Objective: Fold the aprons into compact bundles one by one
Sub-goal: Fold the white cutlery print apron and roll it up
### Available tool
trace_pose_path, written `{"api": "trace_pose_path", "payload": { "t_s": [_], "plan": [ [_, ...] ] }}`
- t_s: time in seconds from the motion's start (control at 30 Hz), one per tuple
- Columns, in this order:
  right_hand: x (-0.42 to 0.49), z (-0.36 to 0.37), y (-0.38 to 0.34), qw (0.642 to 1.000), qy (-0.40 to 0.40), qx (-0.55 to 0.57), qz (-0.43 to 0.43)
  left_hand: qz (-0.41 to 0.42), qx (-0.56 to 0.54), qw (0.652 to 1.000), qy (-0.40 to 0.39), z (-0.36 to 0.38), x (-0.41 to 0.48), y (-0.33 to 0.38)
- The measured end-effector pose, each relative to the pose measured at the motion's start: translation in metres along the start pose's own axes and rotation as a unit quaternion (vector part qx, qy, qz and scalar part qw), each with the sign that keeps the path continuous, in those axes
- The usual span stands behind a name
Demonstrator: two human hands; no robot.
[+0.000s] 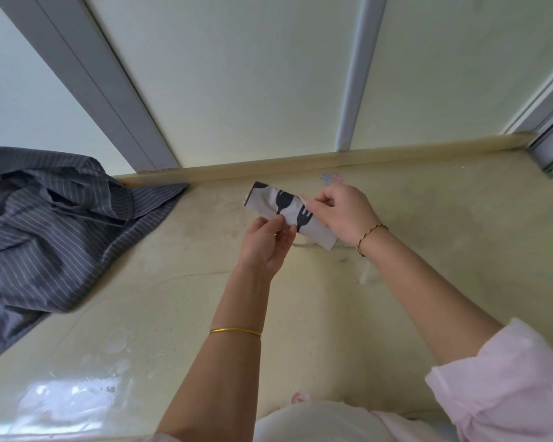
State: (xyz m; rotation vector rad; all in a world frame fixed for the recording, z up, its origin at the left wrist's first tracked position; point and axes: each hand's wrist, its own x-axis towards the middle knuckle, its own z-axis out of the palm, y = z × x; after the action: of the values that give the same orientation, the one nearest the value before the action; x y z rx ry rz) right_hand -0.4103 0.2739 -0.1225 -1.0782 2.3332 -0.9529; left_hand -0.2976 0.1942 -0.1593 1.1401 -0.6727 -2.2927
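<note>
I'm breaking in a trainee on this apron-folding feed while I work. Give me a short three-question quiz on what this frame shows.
1. True or false: the fork-print apron is already rolled into a narrow bundle.
2. Which hands hold that bundle?
A. the left hand only
B. the right hand only
C. both hands
3. Fill in: the striped grey apron lies crumpled and unfolded at the ___ end of the counter.

Key
1. True. It is a tight, narrow roll held just above the counter.
2. C. The left hand pinches its near edge, and the right hand's fingers curl round its right end.
3. Left.
</note>
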Motion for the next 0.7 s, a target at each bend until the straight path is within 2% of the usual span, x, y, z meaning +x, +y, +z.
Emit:
{"api": "trace_pose_path", "payload": {
  "t_s": [0.13,0.23,0.3,0.37,0.43,0.5,0.53,0.57,0.63,0.7],
  "plan": [
    [-0.02,0.011,-0.014,0.997,-0.053,0.051,-0.017,0.049,0.024,0.998,0.024,0.0,0.002,0.006],
    [-0.037,0.033,-0.012,0.991,-0.095,0.088,-0.032,0.027,0.082,0.996,0.007,0.002,0.003,0.016],
    [-0.042,0.046,0.001,0.97,-0.133,0.205,0.014,-0.006,0.13,0.992,0.0,0.004,0.001,0.023],
    [-0.04,0.047,0.015,0.928,-0.173,0.319,0.086,-0.028,0.136,0.99,-0.02,0.004,-0.003,0.027],
    [-0.03,0.039,0.025,0.916,-0.141,0.347,0.144,-0.038,0.127,0.99,-0.044,0.002,-0.006,0.03],
    [-0.015,0.022,0.027,0.882,-0.052,0.421,0.206,-0.041,0.152,0.986,-0.056,-0.001,-0.008,0.031],
    [-0.007,0.012,0.026,0.857,-0.028,0.469,0.211,-0.039,0.172,0.983,-0.058,-0.002,-0.008,0.031],
    [-0.002,0.002,0.024,0.852,-0.025,0.487,0.192,-0.036,0.188,0.98,-0.058,-0.002,-0.008,0.031],
    [0.001,-0.016,0.015,0.868,-0.072,0.47,0.144,-0.032,0.208,0.976,-0.056,0.001,-0.008,0.031],
    [0.0,-0.024,0.005,0.912,-0.129,0.371,0.115,-0.021,0.239,0.969,-0.056,0.003,-0.007,0.03]
  ]
}}
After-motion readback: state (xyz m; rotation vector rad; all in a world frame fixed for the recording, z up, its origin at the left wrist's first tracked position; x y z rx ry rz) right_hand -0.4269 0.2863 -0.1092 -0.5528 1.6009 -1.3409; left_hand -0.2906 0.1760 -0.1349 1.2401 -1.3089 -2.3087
